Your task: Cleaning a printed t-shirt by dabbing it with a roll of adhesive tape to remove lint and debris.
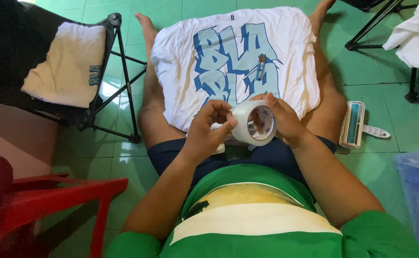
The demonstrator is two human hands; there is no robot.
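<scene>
Tape roll (pixel 256 123) between both hands above the lap, shirt (pixel 233 57) on legs beyond, lint roller (pixel 355 125) right.

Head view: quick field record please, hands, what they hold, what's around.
left hand: fingertips pinching at the roll's edge
right hand: gripping the tape roll
tape roll: clear, held above the lap
t-shirt: white, blue graphic print, spread over the legs
small tool: lying on the shirt
lint roller: on green floor tiles
folded shirt: cream, on black folding stand
</scene>
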